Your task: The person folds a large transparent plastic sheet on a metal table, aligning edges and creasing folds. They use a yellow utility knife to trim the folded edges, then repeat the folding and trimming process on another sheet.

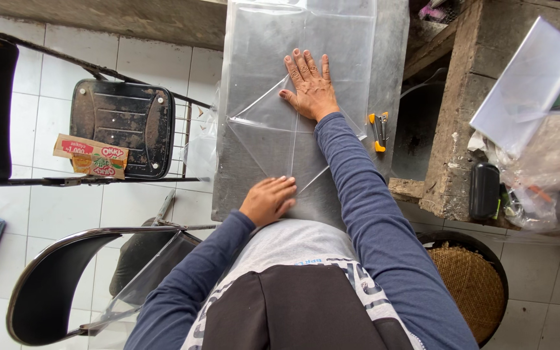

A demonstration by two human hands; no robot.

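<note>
Right hand (310, 84) pressing flat, fingers spread, on clear plastic sheet (273, 123), left hand (268, 199) resting fingers together at sheet's near edge, yellow cutter (378, 131) lying beside.

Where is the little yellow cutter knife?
In the head view, the yellow cutter knife lies on the grey table, near its right edge. It sits just right of the person's right forearm, beside the clear plastic sheet under the right hand.

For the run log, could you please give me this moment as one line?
left hand: flat on clear plastic sheet, near edge | right hand: spread flat on sheet, farther up | yellow cutter: untouched, right of sheet
</note>
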